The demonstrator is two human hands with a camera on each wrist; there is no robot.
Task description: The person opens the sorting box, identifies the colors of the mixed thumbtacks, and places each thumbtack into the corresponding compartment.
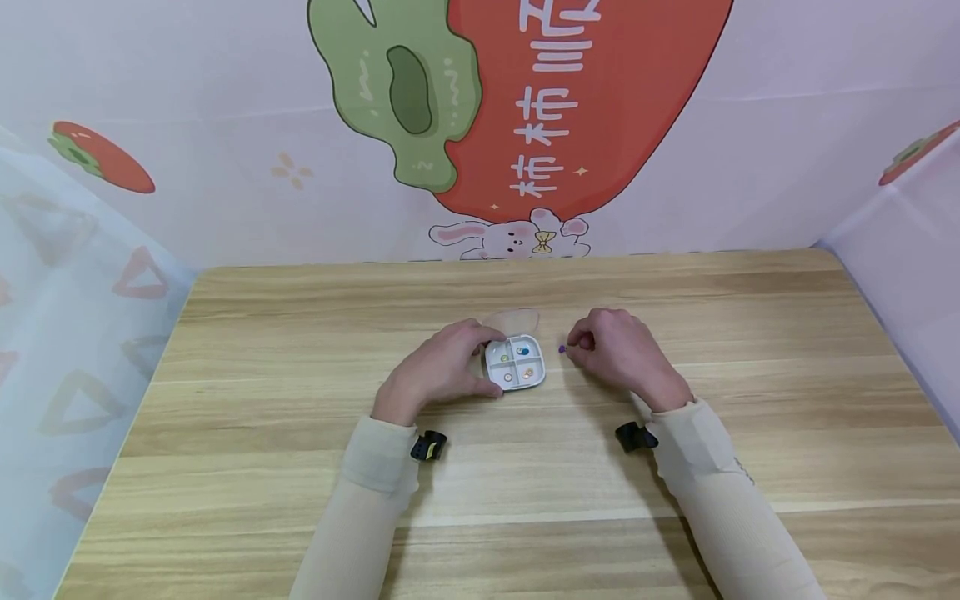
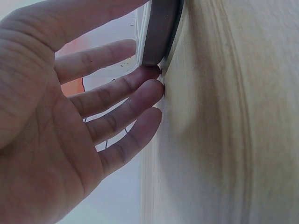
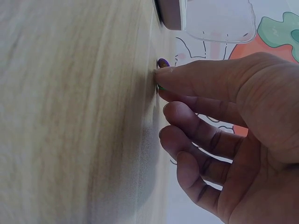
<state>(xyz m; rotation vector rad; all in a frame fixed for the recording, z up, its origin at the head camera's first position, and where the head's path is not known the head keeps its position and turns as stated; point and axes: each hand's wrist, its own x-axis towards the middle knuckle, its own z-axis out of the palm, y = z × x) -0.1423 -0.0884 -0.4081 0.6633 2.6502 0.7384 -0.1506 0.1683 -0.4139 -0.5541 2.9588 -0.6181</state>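
A small white pill box (image 1: 514, 363) lies open on the table, divided into four-sided compartments with small colourful pieces inside. Its clear lid (image 1: 513, 320) stands raised at the far side. My left hand (image 1: 450, 367) holds the box at its left, thumb at the near edge and a finger at the far edge. To the right of the box, my right hand (image 1: 617, 348) has thumb and index fingertip together at the tabletop. They pinch a small purple piece (image 3: 163, 62), partly hidden behind the thumb, with a bit of green showing below it.
The wooden table (image 1: 262, 467) carries the box and both forearms. A white cloth (image 1: 225, 192) printed with fruit and a rabbit hangs behind the far edge. Dark wrist-worn devices sit at the left cuff (image 1: 381, 454) and the right cuff (image 1: 690, 437).
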